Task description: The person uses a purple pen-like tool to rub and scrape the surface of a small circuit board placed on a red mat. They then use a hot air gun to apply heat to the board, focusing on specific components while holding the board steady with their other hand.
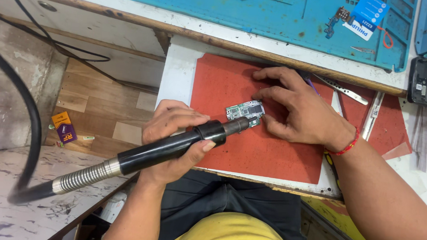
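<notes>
Spreading across the far side, a white counter (177, 70) with a worn wooden edge carries a large teal rubber work mat (275, 17), flat and stained with small rust-coloured spots. Nearer lies a smaller red mat (269, 151), matte, rectangular and smooth. A thick black hose (22, 107) arcs up the left side, joining a ribbed, shiny metal spring sleeve and then a glossy black cylindrical handpiece (164, 149) that narrows to a dull metal nozzle. The left hand (172, 132) is clenched around this handpiece, thumb pressed along its near side, with the nozzle tip touching a small green circuit board (245, 112). That board, a thin rectangle with silvery metal shielding on top, rests on the red mat near its middle. The right hand (300, 109) lies flat and spread on the mat just right of the board, gripping nothing, its fingertips touching the board's right and far edges; a red thread band circles the wrist. Slim metal tweezers (344, 89) lie just beyond that hand, far right on the mat
</notes>
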